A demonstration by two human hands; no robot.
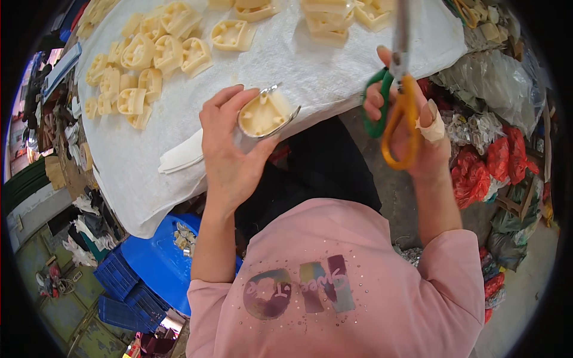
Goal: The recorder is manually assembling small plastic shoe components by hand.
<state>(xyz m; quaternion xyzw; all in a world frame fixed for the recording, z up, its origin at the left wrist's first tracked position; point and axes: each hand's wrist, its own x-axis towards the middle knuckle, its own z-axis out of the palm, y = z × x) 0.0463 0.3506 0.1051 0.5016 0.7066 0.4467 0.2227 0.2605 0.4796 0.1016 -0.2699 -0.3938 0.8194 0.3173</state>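
In the head view, the left hand [230,143] is just to the 10 o'clock side of the centre, its thumb and fingers grasping a D-shaped cream plastic housing [262,116] by its edges, clear of the table. A curved, shiny metal band [296,112] goes around the housing, its two ends pointing toward 1 to 2 o'clock

At 2 o'clock, the right hand [428,152] has its fingers closed through the loops of a pair of scissors [406,122], one handle green, the other orange; the metal part runs to 12 o'clock, out of the frame and blurred, so I cannot tell how the blades stand. A pale wrap [434,129] covers part of one digit. The scissors are well apart from the housing

At 10 to 11 o'clock, many loose cream housings [169,55] lie on the white cloth [179,110], and a stack [327,21] of similar ones stands at 12 o'clock. I see no metal band on these, so one banded piece appears to be in hand and the rest look unworked; whether the band is fully seated cannot be told. A blue basin [152,256] is at 8 o'clock, red plastic bags [471,176] at 3 o'clock
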